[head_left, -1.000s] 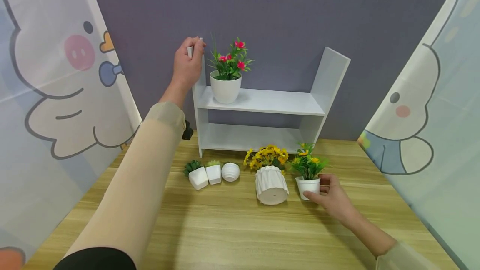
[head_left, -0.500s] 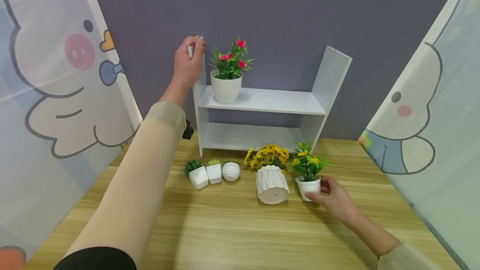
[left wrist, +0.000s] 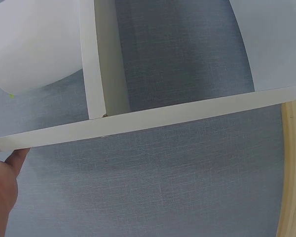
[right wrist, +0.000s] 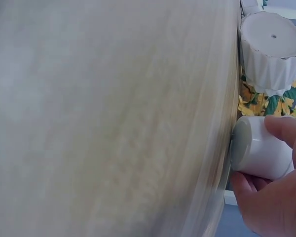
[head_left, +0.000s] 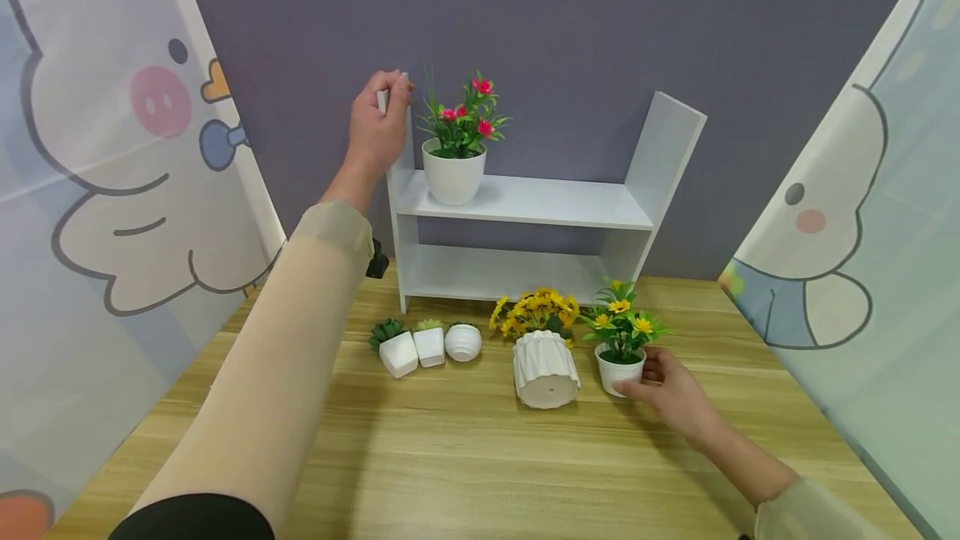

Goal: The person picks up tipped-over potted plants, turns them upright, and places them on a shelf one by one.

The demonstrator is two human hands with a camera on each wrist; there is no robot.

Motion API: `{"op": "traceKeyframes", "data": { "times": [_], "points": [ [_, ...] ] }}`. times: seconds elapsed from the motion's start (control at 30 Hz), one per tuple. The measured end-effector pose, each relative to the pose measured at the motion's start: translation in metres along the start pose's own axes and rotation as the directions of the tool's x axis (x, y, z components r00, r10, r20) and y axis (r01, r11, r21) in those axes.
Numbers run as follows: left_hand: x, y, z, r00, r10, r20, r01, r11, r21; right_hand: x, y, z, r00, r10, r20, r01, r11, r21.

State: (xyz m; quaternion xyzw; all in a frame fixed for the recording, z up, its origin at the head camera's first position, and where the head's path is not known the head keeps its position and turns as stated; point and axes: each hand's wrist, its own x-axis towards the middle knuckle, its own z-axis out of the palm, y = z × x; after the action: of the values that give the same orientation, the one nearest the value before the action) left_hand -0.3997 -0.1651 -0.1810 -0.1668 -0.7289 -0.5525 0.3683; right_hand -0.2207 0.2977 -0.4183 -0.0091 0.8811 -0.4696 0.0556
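Note:
My left hand grips the upper end of the left side panel of a white two-tier shelf. The left wrist view shows that hand at the panel's edge. With thumb and fingers, my right hand holds a small white flowerpot with yellow flowers and green leaves, low at the table in front of the shelf's right end. The pot shows its base turned toward the right wrist camera. On the shelf's upper board stands a white pot with pink flowers.
Left of the held pot, a fluted white pot of yellow flowers lies on its side, base toward me. Farther left, several small white succulent pots lie in a row on the wooden table. A grey wall panel stands behind the shelf.
The flowerpot in my right hand has tipped slightly, its yellow flowers shifting a little to the right and toward me. My left hand keeps its grip on the shelf panel.

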Motion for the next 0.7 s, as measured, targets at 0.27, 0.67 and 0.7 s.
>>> {"op": "traceKeyframes", "data": {
  "times": [0.27,0.67,0.7],
  "points": [
    [-0.001,0.001,0.001,1.0,0.005,0.003,-0.005,1.0,0.012,0.004,0.0,0.001,0.999,-0.03,0.011,0.03,0.999,-0.036],
    [-0.002,0.001,0.0,1.0,0.0,0.005,0.0,1.0,0.018,0.011,0.003,0.005,0.998,-0.065,-0.009,0.064,0.994,-0.088],
    [-0.002,0.001,0.0,1.0,-0.003,0.004,0.003,1.0,0.018,0.011,0.002,0.005,0.998,-0.06,-0.015,0.058,0.994,-0.098]
  ]
}}
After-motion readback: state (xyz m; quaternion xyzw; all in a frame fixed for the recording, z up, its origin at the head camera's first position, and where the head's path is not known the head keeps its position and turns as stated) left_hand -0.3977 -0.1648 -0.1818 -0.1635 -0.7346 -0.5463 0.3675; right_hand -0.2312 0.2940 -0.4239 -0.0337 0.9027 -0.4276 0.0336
